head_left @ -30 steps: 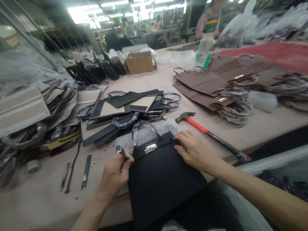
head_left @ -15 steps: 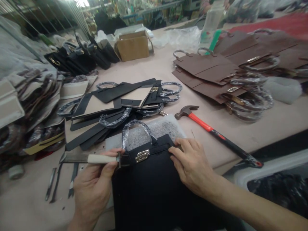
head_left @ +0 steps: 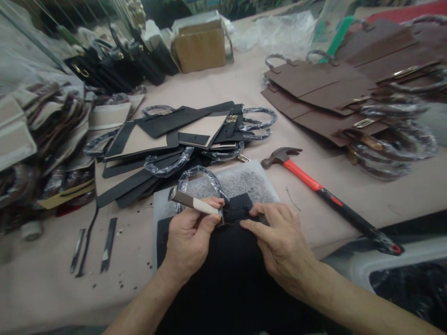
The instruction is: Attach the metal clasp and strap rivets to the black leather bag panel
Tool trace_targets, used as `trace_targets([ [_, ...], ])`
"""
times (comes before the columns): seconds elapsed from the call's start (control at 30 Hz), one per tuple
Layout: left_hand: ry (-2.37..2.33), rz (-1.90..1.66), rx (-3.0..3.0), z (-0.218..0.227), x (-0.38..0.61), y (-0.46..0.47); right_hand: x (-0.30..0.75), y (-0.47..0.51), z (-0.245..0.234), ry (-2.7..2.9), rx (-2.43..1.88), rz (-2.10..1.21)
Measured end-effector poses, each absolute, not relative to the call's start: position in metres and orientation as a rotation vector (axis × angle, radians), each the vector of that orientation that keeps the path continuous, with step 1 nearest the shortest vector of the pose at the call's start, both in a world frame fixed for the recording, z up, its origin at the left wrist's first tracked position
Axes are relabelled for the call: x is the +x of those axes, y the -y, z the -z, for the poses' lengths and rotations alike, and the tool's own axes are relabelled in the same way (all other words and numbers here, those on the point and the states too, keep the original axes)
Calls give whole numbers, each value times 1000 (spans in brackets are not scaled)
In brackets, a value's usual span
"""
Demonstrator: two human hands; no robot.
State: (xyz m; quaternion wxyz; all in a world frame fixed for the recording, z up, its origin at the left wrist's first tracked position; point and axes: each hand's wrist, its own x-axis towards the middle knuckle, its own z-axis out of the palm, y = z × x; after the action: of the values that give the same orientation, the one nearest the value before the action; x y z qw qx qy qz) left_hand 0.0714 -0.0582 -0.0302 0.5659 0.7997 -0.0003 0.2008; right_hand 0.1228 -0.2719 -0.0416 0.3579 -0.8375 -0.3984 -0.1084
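Note:
My left hand (head_left: 190, 244) is closed round a punch-like metal tool (head_left: 200, 204) with a white-wrapped middle. The tool tilts, and its lower end is at the strap of a black bag panel (head_left: 209, 274). My right hand (head_left: 282, 242) grips the panel with its fingertips beside that strap (head_left: 236, 214). A plastic-wrapped handle (head_left: 199, 172) rises from the panel's top edge. The panel's top lies on a pale, scarred board (head_left: 258, 179); its lower part hangs toward me. My left hand hides the metal clasp.
A claw hammer (head_left: 314, 190) lies to the right. Thin metal tools (head_left: 109, 244) lie at left. Black panels (head_left: 150, 158) are piled behind the board, brown bag panels (head_left: 321, 88) at right. A cardboard box (head_left: 200, 49) stands at the back.
My left hand has moved right with the tool, from beside the clasp to the strap, and the tool has tilted. My right hand keeps its hold. The view has shifted slightly.

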Motion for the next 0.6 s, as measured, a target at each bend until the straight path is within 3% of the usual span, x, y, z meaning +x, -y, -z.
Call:
trace_targets([
  [0.33,110,-532,1910,20,89,72,127,270,36,1067,-2168,183],
  [0.6,208,-611,1966,31,87,74,123,284,48,1212,-2094,356],
])
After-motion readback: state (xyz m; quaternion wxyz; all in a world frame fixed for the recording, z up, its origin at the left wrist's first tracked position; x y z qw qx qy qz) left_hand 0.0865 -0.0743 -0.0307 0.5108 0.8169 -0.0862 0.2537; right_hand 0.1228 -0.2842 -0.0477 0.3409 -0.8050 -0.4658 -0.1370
